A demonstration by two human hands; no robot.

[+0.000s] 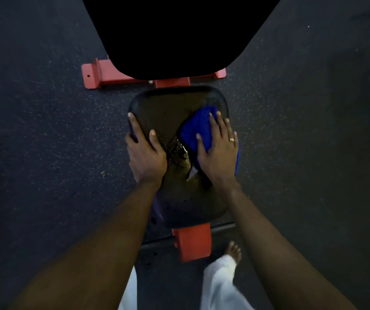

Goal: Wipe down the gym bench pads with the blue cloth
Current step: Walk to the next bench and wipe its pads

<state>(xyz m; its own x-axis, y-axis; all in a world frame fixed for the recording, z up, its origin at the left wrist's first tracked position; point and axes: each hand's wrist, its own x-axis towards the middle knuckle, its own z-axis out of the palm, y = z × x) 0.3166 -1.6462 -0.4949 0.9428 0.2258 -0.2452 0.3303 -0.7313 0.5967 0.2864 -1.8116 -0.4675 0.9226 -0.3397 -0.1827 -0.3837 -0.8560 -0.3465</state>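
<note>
Dark speckled rubber flooring (45, 135) all around me, and I'm leaning right over the seat pad (168, 108) of the red-framed bench (193, 241). Left hand (145, 156) is flat on the near-left edge of the pad, fingers spread and wrapped a little over the side, bracing, holding nothing. Right hand (218, 156) is palm-down with fingers splayed, pressing the blue cloth (196, 128) onto the right half of the pad; the cloth bunches out ahead of my fingertips and hangs a bit past the right edge. Between my hands there's a wet, glistening streak (179, 153), so this pad looks to me mid-wipe, not finished: the far-left area and the near end look untouched by the cloth right now. The big back pad (179, 34) beyond, very dark, I'd judge remains to be done; I can't tell its condition.
</note>
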